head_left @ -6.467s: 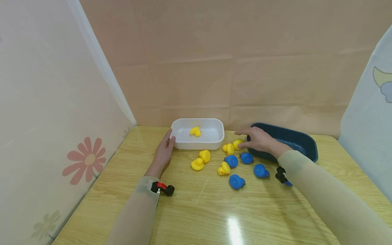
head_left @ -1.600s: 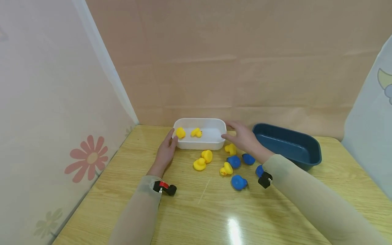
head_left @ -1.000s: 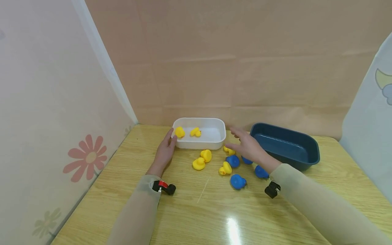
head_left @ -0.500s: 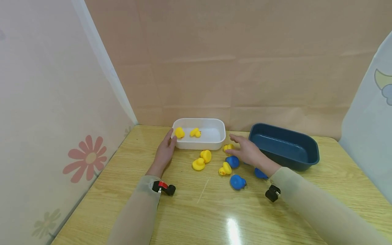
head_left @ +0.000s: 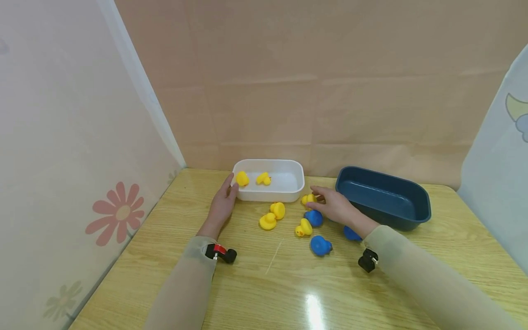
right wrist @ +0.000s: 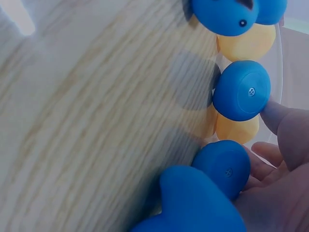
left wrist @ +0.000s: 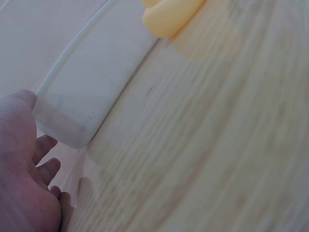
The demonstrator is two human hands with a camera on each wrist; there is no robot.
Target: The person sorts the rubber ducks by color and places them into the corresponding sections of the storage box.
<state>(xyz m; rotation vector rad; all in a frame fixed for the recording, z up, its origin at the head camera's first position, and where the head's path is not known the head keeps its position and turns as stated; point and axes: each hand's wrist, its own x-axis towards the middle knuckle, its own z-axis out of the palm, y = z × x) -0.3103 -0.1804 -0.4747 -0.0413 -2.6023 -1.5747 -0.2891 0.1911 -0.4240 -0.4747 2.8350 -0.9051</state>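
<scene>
My left hand [head_left: 221,204] rests at the left end of the white tray [head_left: 270,196], thumb and forefinger at its rim, fingers relaxed. Two yellow rubber ducks lie inside: one duck [head_left: 242,178] at the left and another duck [head_left: 263,178] near the middle. My right hand [head_left: 336,206] reaches around a yellow rubber duck [head_left: 307,199] to the right of the tray, thumb and fingers still apart on its right side. In the right wrist view that yellow duck [right wrist: 236,130] is partly hidden behind a blue rubber duck [right wrist: 241,91].
A dark blue tray [head_left: 383,192] stands at the back right. Before the white tray lie two yellow ducks [head_left: 268,222] close together. Another yellow duck [head_left: 303,228] and blue ducks [head_left: 321,246] are scattered left of and under my right forearm. A paper-covered wall [head_left: 264,91] rises behind.
A second yellow duck has come into the white tray since the oldest frame. My right hand has drawn back from the tray's right end and lowered to a yellow duck. My left hand stays put.
</scene>
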